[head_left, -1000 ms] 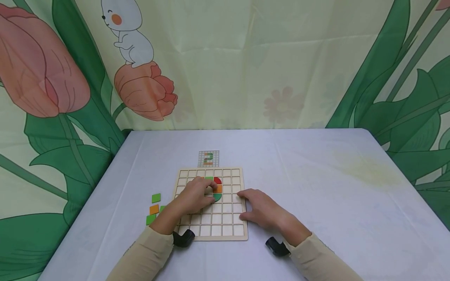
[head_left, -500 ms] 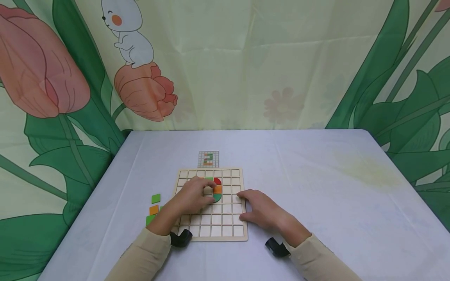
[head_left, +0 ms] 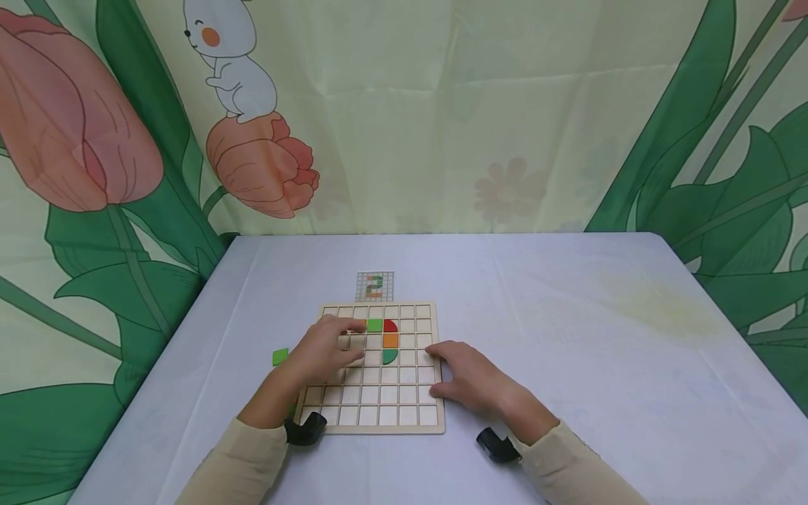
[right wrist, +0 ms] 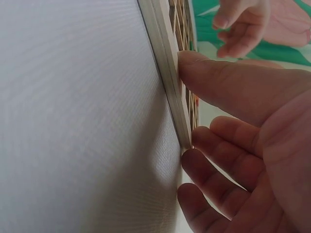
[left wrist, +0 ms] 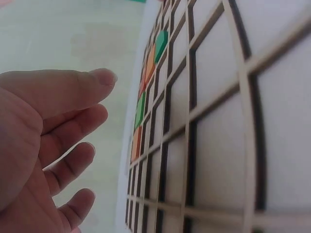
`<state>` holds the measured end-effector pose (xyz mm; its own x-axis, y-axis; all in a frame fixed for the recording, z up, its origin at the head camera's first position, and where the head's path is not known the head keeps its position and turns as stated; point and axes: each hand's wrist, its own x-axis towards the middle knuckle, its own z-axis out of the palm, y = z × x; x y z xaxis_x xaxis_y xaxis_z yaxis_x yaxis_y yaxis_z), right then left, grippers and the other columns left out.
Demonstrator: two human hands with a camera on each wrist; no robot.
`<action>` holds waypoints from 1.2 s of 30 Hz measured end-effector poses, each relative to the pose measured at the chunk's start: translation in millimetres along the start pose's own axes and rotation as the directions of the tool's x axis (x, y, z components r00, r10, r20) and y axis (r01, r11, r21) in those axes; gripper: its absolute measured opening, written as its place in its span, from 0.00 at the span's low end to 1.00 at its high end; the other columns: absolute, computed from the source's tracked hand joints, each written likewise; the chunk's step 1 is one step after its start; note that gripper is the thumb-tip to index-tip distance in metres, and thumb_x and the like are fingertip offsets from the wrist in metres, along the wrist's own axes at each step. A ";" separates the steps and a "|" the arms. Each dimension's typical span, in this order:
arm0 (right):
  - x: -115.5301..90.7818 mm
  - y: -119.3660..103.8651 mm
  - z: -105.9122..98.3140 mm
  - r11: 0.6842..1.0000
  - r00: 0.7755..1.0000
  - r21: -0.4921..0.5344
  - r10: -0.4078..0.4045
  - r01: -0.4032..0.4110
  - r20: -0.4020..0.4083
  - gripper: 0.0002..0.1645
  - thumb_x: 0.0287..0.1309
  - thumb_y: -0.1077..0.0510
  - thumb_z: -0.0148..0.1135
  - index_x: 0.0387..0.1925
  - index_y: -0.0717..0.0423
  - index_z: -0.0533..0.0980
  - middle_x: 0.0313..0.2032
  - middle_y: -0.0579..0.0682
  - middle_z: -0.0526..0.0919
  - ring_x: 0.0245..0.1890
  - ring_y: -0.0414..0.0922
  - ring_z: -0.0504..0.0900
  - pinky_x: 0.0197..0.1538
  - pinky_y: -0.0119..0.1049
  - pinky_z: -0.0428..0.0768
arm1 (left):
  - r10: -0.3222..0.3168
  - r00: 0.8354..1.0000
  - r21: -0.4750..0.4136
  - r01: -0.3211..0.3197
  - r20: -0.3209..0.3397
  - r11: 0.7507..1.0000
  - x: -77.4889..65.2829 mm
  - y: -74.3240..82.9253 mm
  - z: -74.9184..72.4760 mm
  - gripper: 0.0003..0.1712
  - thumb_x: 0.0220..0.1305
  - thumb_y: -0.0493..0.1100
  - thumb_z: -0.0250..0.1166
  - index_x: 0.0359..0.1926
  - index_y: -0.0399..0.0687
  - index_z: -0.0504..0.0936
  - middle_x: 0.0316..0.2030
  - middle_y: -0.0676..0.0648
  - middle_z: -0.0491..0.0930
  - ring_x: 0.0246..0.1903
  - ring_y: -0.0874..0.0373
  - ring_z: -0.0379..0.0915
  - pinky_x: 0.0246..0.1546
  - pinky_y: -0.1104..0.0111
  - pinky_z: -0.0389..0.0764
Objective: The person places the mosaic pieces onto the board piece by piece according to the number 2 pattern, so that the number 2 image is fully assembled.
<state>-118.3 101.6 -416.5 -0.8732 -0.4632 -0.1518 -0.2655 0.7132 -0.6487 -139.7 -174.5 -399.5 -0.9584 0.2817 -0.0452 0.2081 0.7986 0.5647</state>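
Note:
A wooden grid board lies on the table with coloured tiles set in its upper cells. In the head view a green square, a red rounded tile, an orange square and a dark green rounded tile follow one another. Another orange tile shows in the left wrist view. My left hand hovers over the board's left part, thumb and fingers apart, nothing between them. My right hand rests on the board's right edge, thumb and fingertips touching the frame.
A small card printed with a gridded, coloured figure lies just beyond the board. Left of the board is a loose green square; my left forearm hides other loose tiles. A printed cloth hangs behind the table.
My left hand has drawn back to the left from the dark green rounded tile, uncovering the cells beside it. Its forearm now covers more loose tiles. My right hand stays put.

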 end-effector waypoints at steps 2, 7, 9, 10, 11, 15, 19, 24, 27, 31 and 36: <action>-0.3 -0.1 -0.1 1.000 1.000 -0.002 -0.003 0.003 0.001 0.37 0.55 0.59 0.74 0.65 0.62 0.71 0.63 0.55 0.74 0.66 0.54 0.69 0.67 0.49 0.67 | -0.024 1.000 -0.007 0.023 -0.014 1.000 -2.5 -4.5 -3.3 0.21 0.60 0.41 0.73 0.55 0.46 0.83 0.51 0.48 0.79 0.54 0.48 0.72 0.52 0.53 0.76; -0.4 -1.4 -0.4 1.000 1.000 -0.006 0.008 -0.008 0.001 0.37 0.56 0.58 0.74 0.66 0.62 0.71 0.63 0.55 0.74 0.66 0.53 0.69 0.67 0.49 0.67 | -0.088 0.995 -0.025 0.087 -0.042 0.996 -10.4 -17.6 -12.2 0.21 0.61 0.41 0.73 0.55 0.46 0.83 0.52 0.44 0.77 0.54 0.46 0.73 0.53 0.50 0.77; -0.5 -2.1 -0.5 1.000 1.000 -0.006 0.010 -0.010 -0.002 0.38 0.55 0.58 0.74 0.66 0.62 0.71 0.63 0.55 0.74 0.66 0.53 0.69 0.67 0.49 0.67 | -0.105 0.994 -0.035 0.103 -0.043 0.994 -14.2 -23.2 -15.4 0.21 0.61 0.41 0.72 0.56 0.46 0.83 0.53 0.43 0.77 0.54 0.45 0.73 0.53 0.49 0.76; -0.5 -2.3 -0.4 1.000 1.000 -0.006 0.010 -0.010 -0.004 0.38 0.55 0.58 0.74 0.65 0.62 0.71 0.63 0.55 0.74 0.66 0.53 0.69 0.67 0.49 0.67 | -0.105 0.994 -0.035 0.104 -0.043 0.994 -16.1 -25.8 -16.9 0.21 0.62 0.41 0.72 0.56 0.45 0.82 0.53 0.43 0.76 0.54 0.45 0.73 0.52 0.49 0.76; -0.4 -2.5 -0.4 1.000 1.000 -0.007 0.010 -0.010 -0.006 0.38 0.55 0.58 0.74 0.65 0.62 0.71 0.63 0.55 0.74 0.66 0.53 0.69 0.67 0.49 0.67 | -0.105 0.993 -0.034 0.104 -0.044 0.994 -18.1 -28.5 -18.5 0.21 0.62 0.41 0.72 0.56 0.45 0.82 0.53 0.42 0.76 0.54 0.44 0.73 0.52 0.48 0.76; -0.4 -2.9 -0.2 1.000 1.000 -0.011 0.008 -0.008 -0.007 0.38 0.55 0.58 0.74 0.65 0.62 0.71 0.63 0.55 0.74 0.66 0.53 0.69 0.67 0.49 0.67 | -0.104 0.992 -0.027 0.103 -0.074 0.994 -24.7 -39.1 -24.8 0.20 0.63 0.41 0.71 0.56 0.43 0.82 0.53 0.40 0.77 0.53 0.43 0.73 0.51 0.47 0.76; -0.6 -3.1 -0.8 1.000 1.000 -0.019 -0.001 0.001 -0.007 0.37 0.55 0.58 0.74 0.65 0.62 0.71 0.63 0.55 0.74 0.66 0.53 0.70 0.67 0.49 0.67 | -0.124 0.987 -0.030 0.122 -0.104 0.992 -29.8 -47.5 -29.7 0.19 0.63 0.42 0.71 0.55 0.43 0.82 0.51 0.40 0.78 0.53 0.42 0.72 0.50 0.46 0.77; -1.0 -2.9 -1.1 1.000 1.000 -0.015 -0.007 0.007 -0.008 0.37 0.55 0.58 0.74 0.65 0.62 0.71 0.63 0.55 0.74 0.65 0.53 0.70 0.67 0.49 0.67 | -0.151 0.981 -0.038 0.147 -0.118 0.988 -37.0 -57.6 -34.7 0.19 0.64 0.43 0.70 0.55 0.44 0.82 0.53 0.38 0.77 0.54 0.41 0.71 0.50 0.46 0.77; -1.0 -2.8 -0.8 1.000 1.000 -0.011 -0.002 0.002 -0.007 0.37 0.55 0.58 0.74 0.65 0.62 0.71 0.63 0.55 0.74 0.66 0.53 0.70 0.67 0.49 0.68 | -0.183 0.976 -0.038 0.180 -0.118 0.983 -40.7 -63.2 -37.7 0.20 0.64 0.44 0.70 0.55 0.44 0.81 0.55 0.37 0.76 0.55 0.40 0.70 0.52 0.45 0.75; -1.2 -2.7 -0.4 1.000 1.000 -0.013 0.002 -0.002 -0.004 0.37 0.55 0.58 0.74 0.65 0.62 0.71 0.63 0.55 0.74 0.66 0.53 0.69 0.67 0.50 0.67 | -0.237 0.965 -0.034 0.234 -0.113 0.972 -45.1 -70.6 -41.9 0.21 0.64 0.44 0.70 0.56 0.43 0.80 0.55 0.35 0.75 0.56 0.38 0.69 0.52 0.43 0.75; -1.6 -1.8 -0.1 1.000 1.000 -0.020 -0.009 0.009 -0.003 0.37 0.55 0.59 0.73 0.65 0.62 0.71 0.63 0.56 0.74 0.66 0.54 0.70 0.67 0.50 0.67 | -0.263 0.957 -0.044 0.260 -0.120 0.965 -50.3 -80.6 -46.4 0.21 0.65 0.44 0.68 0.57 0.42 0.80 0.55 0.35 0.75 0.56 0.38 0.68 0.52 0.43 0.75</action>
<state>-116.4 101.2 -415.0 -0.8720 -0.4680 -0.1432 -0.2816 0.7192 -0.6352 -117.3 -277.7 -404.4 -0.9957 -0.0046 -0.0930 -0.0570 0.8199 0.5696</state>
